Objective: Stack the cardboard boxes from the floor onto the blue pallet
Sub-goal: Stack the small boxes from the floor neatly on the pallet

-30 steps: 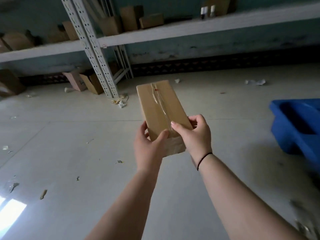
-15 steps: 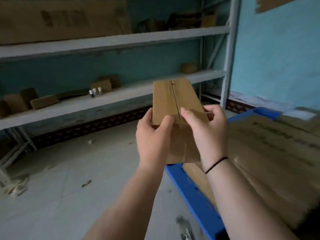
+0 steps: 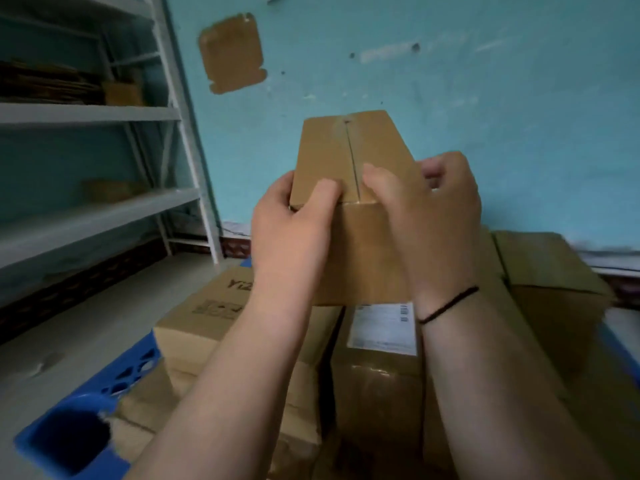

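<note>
A small brown cardboard box (image 3: 349,157) with a taped seam along its top is held at chest height. My left hand (image 3: 291,233) grips its near left corner and my right hand (image 3: 433,216) grips its near right side, thumbs on top. Below it the blue pallet (image 3: 104,393) shows at the lower left, its corner near my left forearm. Several cardboard boxes are stacked on the pallet: a printed one (image 3: 204,317) on the left, one with a white label (image 3: 381,327) in the middle, and a larger one (image 3: 554,271) on the right.
A white metal shelf rack (image 3: 180,109) with cardboard on its shelves stands at the left. A turquoise wall (image 3: 485,98) with a cardboard patch (image 3: 232,57) rises straight ahead behind the stack. Grey concrete floor (image 3: 86,323) lies left of the pallet.
My view has swung right from the open floor to the pallet. The held box has travelled with both hands and now hangs over the stacked boxes.
</note>
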{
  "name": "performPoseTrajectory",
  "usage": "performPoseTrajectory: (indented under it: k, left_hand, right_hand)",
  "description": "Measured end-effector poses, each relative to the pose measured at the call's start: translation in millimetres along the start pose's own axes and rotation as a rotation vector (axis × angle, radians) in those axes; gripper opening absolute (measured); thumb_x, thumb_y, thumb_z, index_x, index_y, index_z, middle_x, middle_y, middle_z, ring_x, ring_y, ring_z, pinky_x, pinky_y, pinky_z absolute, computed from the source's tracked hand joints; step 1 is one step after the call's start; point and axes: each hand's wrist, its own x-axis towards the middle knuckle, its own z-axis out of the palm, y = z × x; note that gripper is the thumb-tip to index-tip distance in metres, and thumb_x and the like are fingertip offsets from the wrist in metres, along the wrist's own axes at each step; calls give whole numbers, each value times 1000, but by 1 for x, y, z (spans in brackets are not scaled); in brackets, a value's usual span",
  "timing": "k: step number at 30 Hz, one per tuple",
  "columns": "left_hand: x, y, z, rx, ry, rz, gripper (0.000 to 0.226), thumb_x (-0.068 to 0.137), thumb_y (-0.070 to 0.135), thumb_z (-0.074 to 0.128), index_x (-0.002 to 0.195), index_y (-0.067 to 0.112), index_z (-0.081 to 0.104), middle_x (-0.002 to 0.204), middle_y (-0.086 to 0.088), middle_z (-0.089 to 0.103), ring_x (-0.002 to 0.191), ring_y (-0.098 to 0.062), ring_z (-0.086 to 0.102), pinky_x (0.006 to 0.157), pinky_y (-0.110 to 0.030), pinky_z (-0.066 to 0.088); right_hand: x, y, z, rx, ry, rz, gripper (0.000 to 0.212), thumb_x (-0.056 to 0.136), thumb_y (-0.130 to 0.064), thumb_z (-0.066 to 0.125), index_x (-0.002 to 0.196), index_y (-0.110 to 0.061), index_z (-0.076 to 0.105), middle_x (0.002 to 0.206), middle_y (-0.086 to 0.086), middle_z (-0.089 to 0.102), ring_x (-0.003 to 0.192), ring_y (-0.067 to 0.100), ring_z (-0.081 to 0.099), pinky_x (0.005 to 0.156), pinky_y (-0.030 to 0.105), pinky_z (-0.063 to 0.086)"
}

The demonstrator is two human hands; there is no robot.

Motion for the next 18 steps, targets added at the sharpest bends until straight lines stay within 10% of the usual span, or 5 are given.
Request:
performPoseTrajectory:
  k: [18]
  left_hand:
    - [-88, 10, 136, -43, -448, -13, 24, 83, 45, 52, 73, 23, 54, 60, 12, 47, 55, -5, 48, 43, -13, 30]
  right_hand:
    - [5, 11, -177, -393, 312, -76, 29, 68, -29, 66, 83, -12, 49, 95, 9, 53, 68, 12, 45, 57, 23, 33]
